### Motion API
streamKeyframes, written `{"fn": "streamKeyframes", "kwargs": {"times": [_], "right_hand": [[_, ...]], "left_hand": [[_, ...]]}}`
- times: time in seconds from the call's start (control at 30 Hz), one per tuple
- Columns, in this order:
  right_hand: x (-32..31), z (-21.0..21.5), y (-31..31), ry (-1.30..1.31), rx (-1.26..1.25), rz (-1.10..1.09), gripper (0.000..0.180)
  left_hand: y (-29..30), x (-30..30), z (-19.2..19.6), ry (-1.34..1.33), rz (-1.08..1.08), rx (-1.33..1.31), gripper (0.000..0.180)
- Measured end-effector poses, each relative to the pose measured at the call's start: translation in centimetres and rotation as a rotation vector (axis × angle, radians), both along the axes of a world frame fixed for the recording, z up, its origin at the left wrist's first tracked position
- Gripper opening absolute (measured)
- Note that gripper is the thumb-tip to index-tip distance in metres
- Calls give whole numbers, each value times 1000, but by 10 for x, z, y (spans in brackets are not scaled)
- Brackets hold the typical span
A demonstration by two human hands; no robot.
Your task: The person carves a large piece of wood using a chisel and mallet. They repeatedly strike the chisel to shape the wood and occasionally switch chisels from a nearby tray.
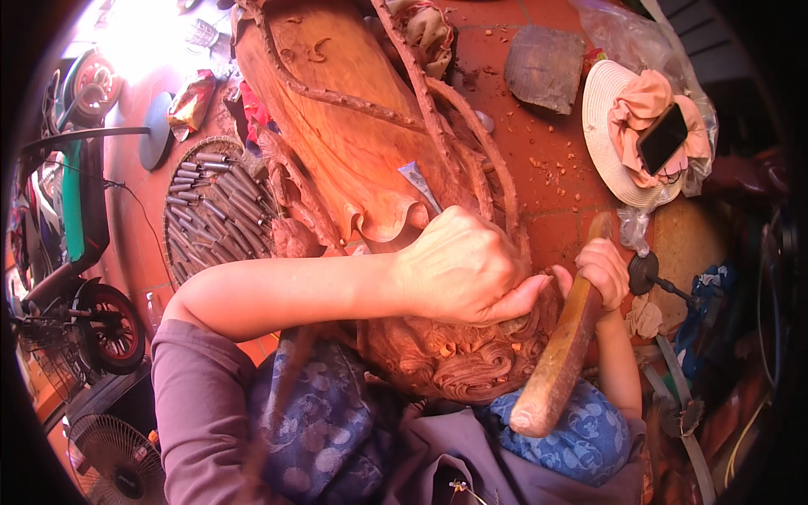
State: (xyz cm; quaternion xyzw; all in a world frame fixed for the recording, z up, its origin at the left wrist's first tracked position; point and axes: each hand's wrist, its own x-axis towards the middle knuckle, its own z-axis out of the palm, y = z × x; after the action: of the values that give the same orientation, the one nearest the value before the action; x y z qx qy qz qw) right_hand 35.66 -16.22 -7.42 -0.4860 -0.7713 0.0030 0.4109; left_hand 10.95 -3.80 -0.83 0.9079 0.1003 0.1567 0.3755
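Note:
A large reddish-brown wood carving (337,126) lies in front of me, with a smooth draped surface, twisting branches and curled swirls at its near end. Above its near part, my left hand (467,268) is closed around a chisel. The chisel's flared metal blade (418,184) sticks out of the fist toward the far left; its handle is hidden in the fingers. To the right, my right hand (603,271) grips a wooden mallet (553,362) shaped like a thick stick. The mallet slants across my lap, its rounded end toward me.
A round basket (195,156) of several metal chisels stands left of the carving. At the right lie a wood block (545,69), a pale sun hat (602,126) and a black phone (663,139). Wood chips dot the tiled floor. A fan (118,459) and a wheeled vehicle (109,328) are at left.

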Motion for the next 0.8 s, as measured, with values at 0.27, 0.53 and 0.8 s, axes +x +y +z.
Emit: {"fn": "streamKeyframes", "kwargs": {"times": [0.27, 0.53, 0.8], "right_hand": [[-2, 2, 7, 48, 101, 19, 33], [-4, 4, 12, 52, 126, 83, 35], [-4, 1, 13, 49, 115, 69, 34]], "left_hand": [[3, 1, 2, 3, -5, 36, 39], [3, -2, 0, -7, -2, 44, 39], [6, -3, -2, 12, -22, 57, 39]]}}
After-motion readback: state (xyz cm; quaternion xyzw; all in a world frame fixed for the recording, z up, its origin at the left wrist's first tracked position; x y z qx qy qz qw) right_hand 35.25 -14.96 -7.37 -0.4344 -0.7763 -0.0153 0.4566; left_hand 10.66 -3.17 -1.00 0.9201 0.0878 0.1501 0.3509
